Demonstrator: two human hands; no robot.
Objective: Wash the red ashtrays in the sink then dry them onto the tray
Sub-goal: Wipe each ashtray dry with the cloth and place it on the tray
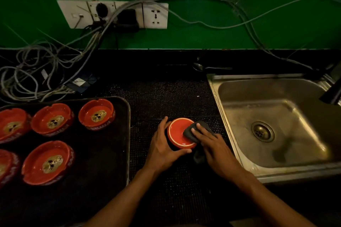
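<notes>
Probably a bar's back counter: dim green wall (239, 29), steel sink (239, 155) at its right edge, branded ashtrays (52, 121) on a tray (110, 153).

A white socket panel (112, 14) hangs on the green wall (239, 29). Tangled grey cables (36, 72) spill onto the black counter's (166, 94) back left corner (a spoon (204, 67) lies along its rear edge).

One view only, head-worn, wide-angle. Looks forward and steeply down from above the counter (166, 97), close over it. Forearms enter from the bottom edge. Green wall (221, 29) fills the top; tray (110, 153) lies lower left, sink (230, 116) right. Edges bend outward.
</notes>
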